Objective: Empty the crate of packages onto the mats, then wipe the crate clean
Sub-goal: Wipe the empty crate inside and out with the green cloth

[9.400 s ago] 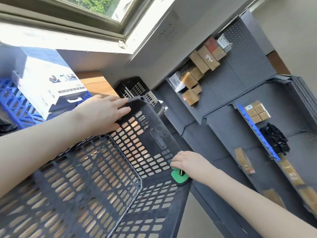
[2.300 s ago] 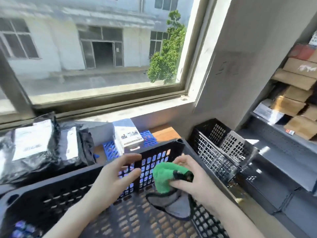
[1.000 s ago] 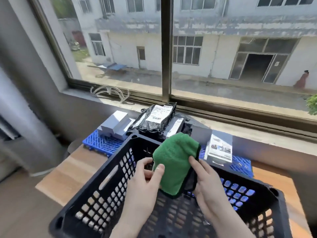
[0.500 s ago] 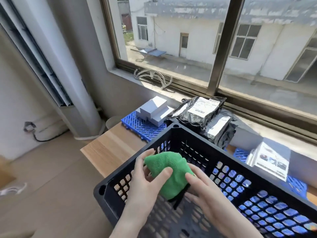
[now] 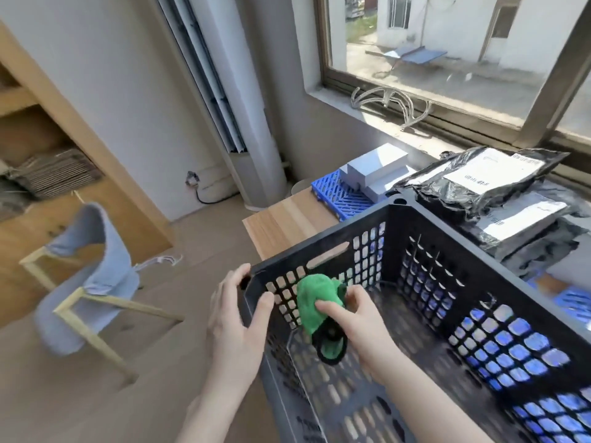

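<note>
Now, your left hand (image 5: 236, 330): it grips the near left corner of the crate (image 5: 395, 225), with the thumb hooked over the rim onto the inner wall and the fingers curled round the outside.
Your right hand (image 5: 355, 321): it is inside the crate, pinching the cloth (image 5: 315, 297), with the thumb on top and the other fingers curled behind.
Cloth: it is green with a dark edge, bunched up, and held against the inside of the crate's left wall. Its lower end hangs just above the floor of the crate.
Crate: it is dark and perforated and sits on the desk (image 5: 287, 225), with its left wall at the desk's edge.
Bags (image 5: 486, 177): these are black with white labels, stacked outside the crate just beyond its far rim, under the window.
Boxes (image 5: 374, 171): a small pile of grey ones sits on the blue mat (image 5: 335, 193), beside the bags and near the crate's far corner.
Second mat: blue shows through the crate's far wall to your right.
Chair (image 5: 92, 276): it stands on the floor to your left, well apart from the desk.
</note>
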